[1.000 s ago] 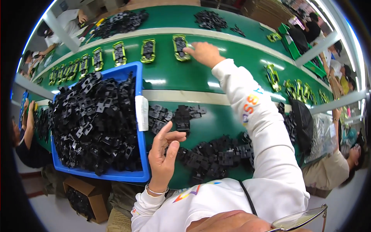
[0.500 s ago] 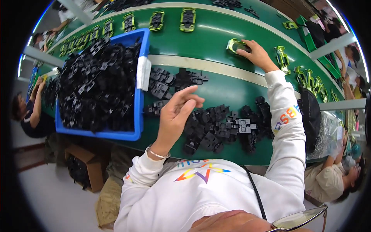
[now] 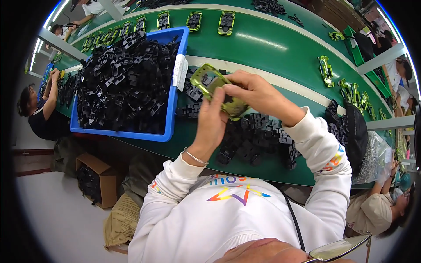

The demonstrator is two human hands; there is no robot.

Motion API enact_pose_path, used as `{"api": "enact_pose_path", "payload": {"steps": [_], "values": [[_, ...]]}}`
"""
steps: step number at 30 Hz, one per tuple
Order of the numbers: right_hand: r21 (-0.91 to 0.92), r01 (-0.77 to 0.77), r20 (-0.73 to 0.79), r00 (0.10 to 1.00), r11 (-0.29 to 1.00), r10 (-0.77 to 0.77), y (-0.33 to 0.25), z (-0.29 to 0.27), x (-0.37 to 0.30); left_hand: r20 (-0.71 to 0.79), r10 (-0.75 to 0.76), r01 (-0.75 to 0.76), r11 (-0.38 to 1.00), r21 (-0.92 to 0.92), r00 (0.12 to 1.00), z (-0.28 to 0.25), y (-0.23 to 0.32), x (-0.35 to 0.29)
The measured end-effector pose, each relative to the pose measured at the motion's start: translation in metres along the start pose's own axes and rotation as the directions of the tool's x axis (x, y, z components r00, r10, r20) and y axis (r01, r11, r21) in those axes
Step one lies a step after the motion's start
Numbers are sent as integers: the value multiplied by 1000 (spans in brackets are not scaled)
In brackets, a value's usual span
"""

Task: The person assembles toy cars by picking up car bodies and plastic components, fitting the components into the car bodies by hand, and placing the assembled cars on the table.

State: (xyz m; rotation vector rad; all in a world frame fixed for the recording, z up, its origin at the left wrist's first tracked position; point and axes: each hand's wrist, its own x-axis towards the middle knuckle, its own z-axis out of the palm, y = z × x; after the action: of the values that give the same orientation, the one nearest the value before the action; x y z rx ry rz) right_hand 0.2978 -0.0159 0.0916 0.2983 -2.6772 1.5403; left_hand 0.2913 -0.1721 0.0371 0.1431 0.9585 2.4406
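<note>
A lime-green shell (image 3: 208,80), moments ago in the right hand (image 3: 258,93) alone beyond the pale rail (image 3: 289,86), now hovers nearer the green table's (image 3: 267,171) front edge, off the blue bin's (image 3: 171,116) right side; the left hand (image 3: 210,125), empty before, joins in, both hands' fingers closed around it.

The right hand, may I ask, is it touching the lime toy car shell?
Touching: the head view shows the right hand closed over an edge of the lime toy car shell.
</note>
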Motion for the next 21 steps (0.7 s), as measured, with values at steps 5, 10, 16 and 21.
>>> {"api": "enact_pose_path", "payload": {"steps": [5, 10, 16, 21], "values": [[-121, -167, -106, 982, 978, 155, 5, -25, 15, -113, 102, -93, 992, 80, 988, -28, 33, -8], [-558, -34, -61, 998, 829, 0, 81, -23, 2, -104, 36, -33, 999, 31, 994, -35, 50, -19], [-682, -70, -21, 997, 728, 76, 77, -26, -16, -76, -17, 19, 1000, 16, 997, -43, 47, -21], [-643, -170, -87, 985, 747, 149, 78, -53, -55, -92, -44, 49, 998, 44, 995, -38, 43, -18]]}}
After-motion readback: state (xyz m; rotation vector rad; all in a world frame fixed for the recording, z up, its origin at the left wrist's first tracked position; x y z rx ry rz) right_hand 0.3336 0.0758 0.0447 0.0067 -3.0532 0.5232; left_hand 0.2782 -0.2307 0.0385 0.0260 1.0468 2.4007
